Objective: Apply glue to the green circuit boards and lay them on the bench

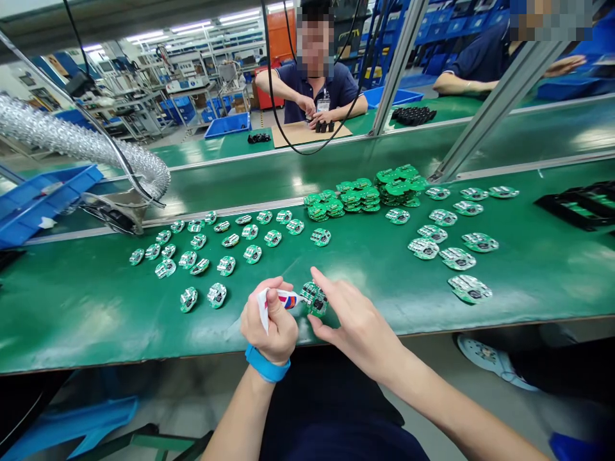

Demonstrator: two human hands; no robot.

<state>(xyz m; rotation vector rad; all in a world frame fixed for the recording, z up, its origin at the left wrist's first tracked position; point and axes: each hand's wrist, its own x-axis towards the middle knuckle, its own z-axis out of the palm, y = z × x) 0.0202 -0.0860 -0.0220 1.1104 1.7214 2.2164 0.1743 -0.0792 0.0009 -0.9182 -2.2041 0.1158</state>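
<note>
Green workbench (86, 320): circuit board (314, 299) between fingers (331, 291).

Left hand (269, 323) and right hand (355, 326) can pass along green mat (96, 314) at bottom of frame; rows of circuit boards (240, 240) block the way toward upper middle.

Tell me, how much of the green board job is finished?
Maybe lots! The round boards spread in rows on the green bench look done. In hand: the left hand holds a white tube at one board, beside the right hand. Left: probably the stacked boards at the back, though I can't be sure.
</note>
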